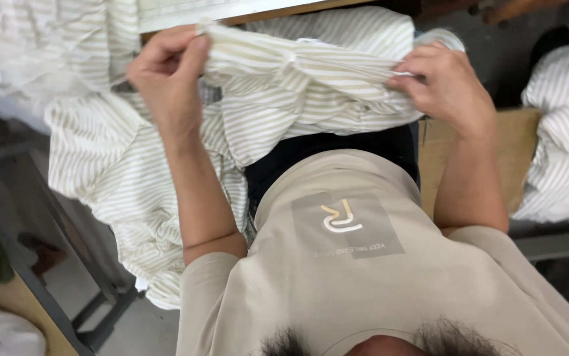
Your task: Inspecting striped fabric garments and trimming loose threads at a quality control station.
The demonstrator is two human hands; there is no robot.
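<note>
Grips 1 cream-and-white striped cloth [311, 86] at chest height, in front of a beige T-shirt [363, 283], with 2 bare hands. Pinches a folded edge between thumb and fingers of the left hand [165, 72]; closes the right hand [439, 82] on the bunched opposite end, fingers curled tight around the fabric. Stretches the top of the cloth into a gathered band between the 2 grips, just below a wooden table edge [284, 12]. Leaves the rest undone, hanging loose and crumpled down the left side toward a dark metal frame [47, 290]. Appears, on this evidence, only partly gathered, with most of the length yet to be drawn in. Shows 2 further heaps of similar striped fabric: 1 upper-left heap [40, 46] and 1 far-right heap [565, 132], beside 1 brown cardboard surface [515, 145], possibly a box, though too little shows.
</note>
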